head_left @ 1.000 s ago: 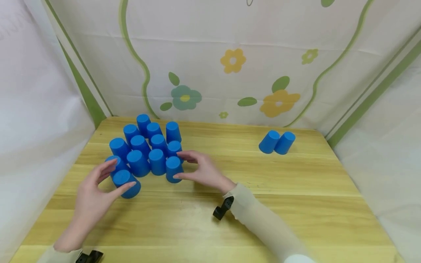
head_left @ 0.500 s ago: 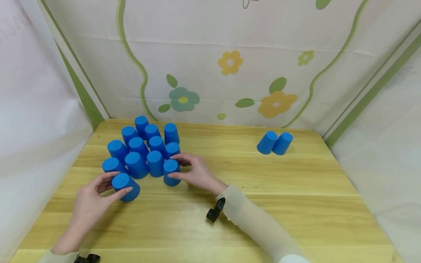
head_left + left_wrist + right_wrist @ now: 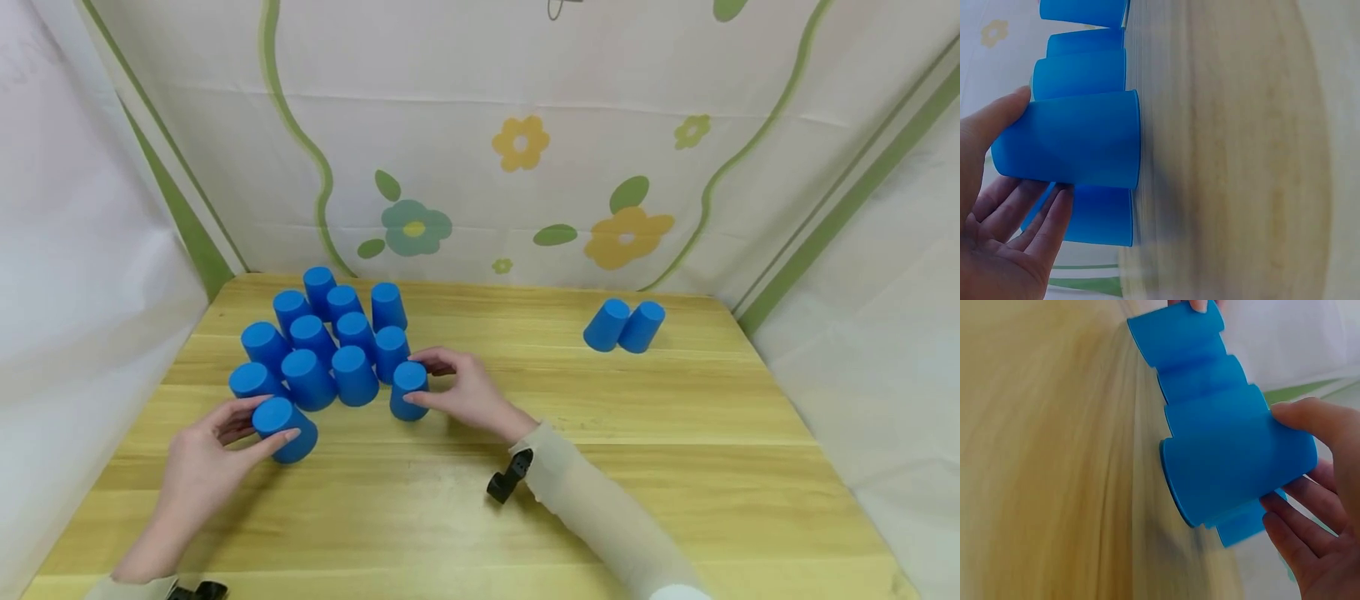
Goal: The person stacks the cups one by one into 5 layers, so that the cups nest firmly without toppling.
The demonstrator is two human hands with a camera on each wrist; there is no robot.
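Observation:
My left hand (image 3: pixel 206 462) pinches a blue cup (image 3: pixel 285 429) between thumb and fingers at the near left corner of a cluster of blue cups (image 3: pixel 307 379). All of these cups stand upside down. With thumb and fingertips, my right hand (image 3: pixel 472 396) holds another blue cup (image 3: pixel 409 392) at the cluster's near right side, a small gap from its neighbours. In the left wrist view the pinched cup (image 3: pixel 1069 140) has its rim close to the tabletop; whether it touches is hard to tell. The right wrist view shows the other held cup (image 3: pixel 1235 469), tilted.
Two more blue cups (image 3: pixel 606 325) stand side by side, upside down, at the back right of the wooden table (image 3: pixel 600 483). A white curtain (image 3: pixel 450 50) with printed flowers hangs behind and along both sides.
The left fingers have closed around the near left cup. My right hand has moved right with its cup, away from the cluster. The head view has shifted slightly.

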